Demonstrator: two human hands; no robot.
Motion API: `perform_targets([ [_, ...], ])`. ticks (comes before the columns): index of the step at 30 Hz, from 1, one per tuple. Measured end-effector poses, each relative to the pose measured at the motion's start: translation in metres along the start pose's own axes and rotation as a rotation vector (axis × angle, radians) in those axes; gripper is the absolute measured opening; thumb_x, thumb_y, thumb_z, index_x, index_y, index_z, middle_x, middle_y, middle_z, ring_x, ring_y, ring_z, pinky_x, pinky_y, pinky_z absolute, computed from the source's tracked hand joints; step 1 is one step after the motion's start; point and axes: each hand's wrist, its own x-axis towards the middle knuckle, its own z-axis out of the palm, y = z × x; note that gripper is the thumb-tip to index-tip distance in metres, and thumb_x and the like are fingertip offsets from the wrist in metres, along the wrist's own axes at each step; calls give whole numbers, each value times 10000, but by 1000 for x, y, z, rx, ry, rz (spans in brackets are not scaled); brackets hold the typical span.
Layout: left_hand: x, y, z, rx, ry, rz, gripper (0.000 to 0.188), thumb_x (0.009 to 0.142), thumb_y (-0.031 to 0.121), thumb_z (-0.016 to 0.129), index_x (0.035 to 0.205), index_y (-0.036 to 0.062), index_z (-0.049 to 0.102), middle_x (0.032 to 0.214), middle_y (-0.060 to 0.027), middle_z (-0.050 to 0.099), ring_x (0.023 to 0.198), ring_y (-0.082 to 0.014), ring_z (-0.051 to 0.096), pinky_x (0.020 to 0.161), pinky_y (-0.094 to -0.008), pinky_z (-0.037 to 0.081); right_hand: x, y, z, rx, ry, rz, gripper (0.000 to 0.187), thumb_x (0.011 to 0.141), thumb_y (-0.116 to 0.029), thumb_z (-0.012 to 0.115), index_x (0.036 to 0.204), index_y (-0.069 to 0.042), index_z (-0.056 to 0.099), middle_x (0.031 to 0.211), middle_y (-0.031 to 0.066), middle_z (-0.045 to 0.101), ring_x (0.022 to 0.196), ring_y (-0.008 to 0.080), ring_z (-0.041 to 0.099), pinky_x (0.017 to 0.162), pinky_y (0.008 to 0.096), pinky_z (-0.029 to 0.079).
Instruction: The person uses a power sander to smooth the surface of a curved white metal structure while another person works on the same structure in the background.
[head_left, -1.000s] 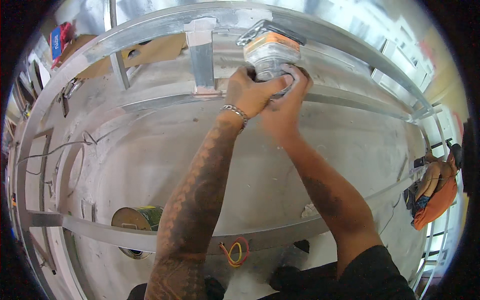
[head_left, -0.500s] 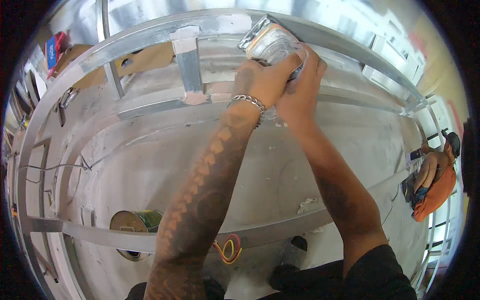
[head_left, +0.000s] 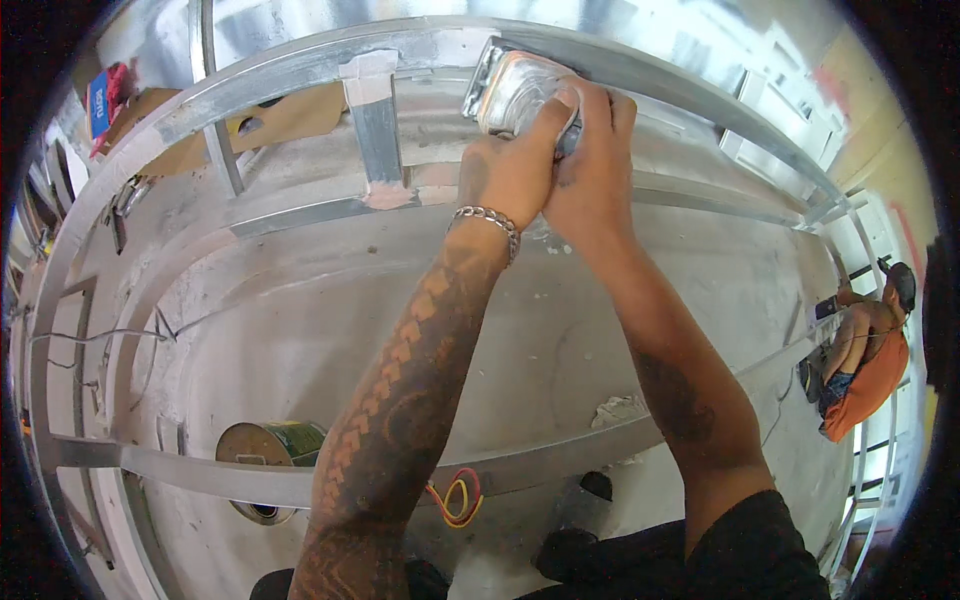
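Observation:
A dusty palm sander, pale with an orange band and a flat square base, is pressed against the curved metal frame at the top of the view. My left hand, a chain bracelet round its wrist, grips the sander's near end with the thumb over its top. Close against it, my right hand wraps the other side, its fingers curled over the body. Pinkish filler covers a joint left of the sander, where a short metal upright links two rails.
A lower rail curves in front of me, with a loop of red and yellow wire hanging by it. Beneath stands a metal can. At far right crouches a person in orange. Cardboard lies at the back left.
Both hands have shifted the sander slightly left along the rail and turned it a little. The crouching person's head and body have shifted slightly.

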Motion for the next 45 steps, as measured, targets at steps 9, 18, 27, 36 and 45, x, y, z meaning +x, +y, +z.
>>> perform_targets([
  [9, 0, 4, 1, 49, -24, 30, 739, 781, 673, 721, 918, -51, 775, 860, -183, 743, 839, -265, 703, 790, -381, 538, -1, 1, 0, -54, 24, 31, 683, 743, -144, 823, 1335, -135, 483, 1286, 219, 468, 1165, 471, 562, 912, 543, 546],
  [18, -1, 8, -2, 71, -1, -6, 795, 772, 720, 701, 923, -57, 777, 854, -189, 748, 841, -279, 710, 793, -386, 541, 8, -7, -8, -35, -63, 39, 612, 764, -15, 726, 1312, -162, 498, 1303, 222, 459, 1131, 508, 581, 883, 564, 554],
  [27, 3, -2, 3, -83, 17, 5, 814, 769, 700, 727, 916, -100, 751, 825, -172, 725, 791, -245, 681, 746, -365, 534, 8, -10, -8, -74, -61, 70, 643, 753, 12, 722, 1327, -182, 505, 1324, 211, 455, 1127, 492, 598, 883, 558, 556],
  [36, -1, -20, 2, -557, -61, -94, 712, 945, 623, 610, 1339, 30, 593, 1240, -102, 668, 1115, -233, 636, 960, -357, 501, 11, -27, -6, 4, -150, 10, 678, 744, 20, 719, 1356, -141, 475, 1320, 243, 466, 1023, 501, 635, 838, 559, 550],
  [45, -12, -7, -10, -706, -24, -6, 634, 984, 598, 530, 1339, 75, 580, 1226, -91, 667, 1106, -248, 642, 970, -381, 507, 0, -39, 16, 133, -54, 120, 627, 779, 49, 672, 1358, 30, 431, 1345, 306, 438, 1198, 529, 512, 1018, 552, 459],
])
